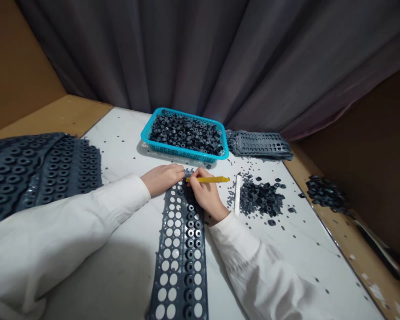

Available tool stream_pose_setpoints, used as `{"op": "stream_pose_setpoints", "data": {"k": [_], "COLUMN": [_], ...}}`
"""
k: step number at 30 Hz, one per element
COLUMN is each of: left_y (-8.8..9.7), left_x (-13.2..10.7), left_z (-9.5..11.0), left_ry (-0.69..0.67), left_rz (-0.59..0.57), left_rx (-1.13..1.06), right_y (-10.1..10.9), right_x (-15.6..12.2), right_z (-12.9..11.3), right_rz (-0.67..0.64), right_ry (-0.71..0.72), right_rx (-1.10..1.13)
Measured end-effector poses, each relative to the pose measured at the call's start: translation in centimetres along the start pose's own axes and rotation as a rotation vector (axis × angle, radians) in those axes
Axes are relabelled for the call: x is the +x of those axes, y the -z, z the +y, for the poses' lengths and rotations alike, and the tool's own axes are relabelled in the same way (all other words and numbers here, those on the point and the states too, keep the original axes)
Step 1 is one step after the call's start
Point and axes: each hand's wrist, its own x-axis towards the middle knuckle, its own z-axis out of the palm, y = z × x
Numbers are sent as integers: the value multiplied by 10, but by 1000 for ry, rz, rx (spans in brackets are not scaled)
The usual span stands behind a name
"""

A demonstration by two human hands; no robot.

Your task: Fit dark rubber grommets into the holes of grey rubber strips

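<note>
A long dark grey rubber sheet [182, 249] with rows of round holes and moulded rings lies lengthwise before me on the white table. Many holes on its left side show white through them, while rings fill much of the right side. My left hand [163, 178] is closed at the sheet's far left edge, its fingers curled onto it. In my right hand [205, 193] a slim yellow pen-like tool [213, 179] is pinched, slanting over the far end of the sheet. The fingers hide its working tip.
A blue basket [225, 143] full of small dark rubber rings stands behind my hands. Ringed sheets [53, 171] are piled at left, punched sheets [262, 144] at back right. A heap of rubber bits [262, 198] lies beside a white strip [238, 195]; more dark pieces [326, 193] sit right.
</note>
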Motion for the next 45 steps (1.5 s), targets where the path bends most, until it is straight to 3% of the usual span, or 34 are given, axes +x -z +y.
{"op": "stream_pose_setpoints", "data": {"k": [3,7,9,15,20,25,29,32,39,45], "left_y": [0,14,21,18,30,52,48,41,47,54], "left_x": [1,1,0,-5,9,79,140,161,157,143], "left_z": [-4,-19,-26,-25,-18,-34,-58,-72,-85,-84], "left_ry": [43,393,542,597,426,185,265,308,378,364], "left_rz": [54,448,560,358,313,350,325,298,202,111], "left_rx": [-142,-491,-633,-1021,-794,-343,-156,-132,-112,-90], "right_y": [0,1,1,-3,-6,-1,20,41,70,68], "right_x": [0,-1,-2,-6,-7,-7,-5,0,19,21], "right_z": [1,0,1,9,10,5,-11,-21,-5,10], "right_rz": [-7,-9,-6,16,38,116,196,241,270,-75], "right_ry": [1,-31,-37,-28,-4,-26,-13,-13,-60,-186], "right_rx": [-4,27,50,115,113,272,374,425,499,419]}}
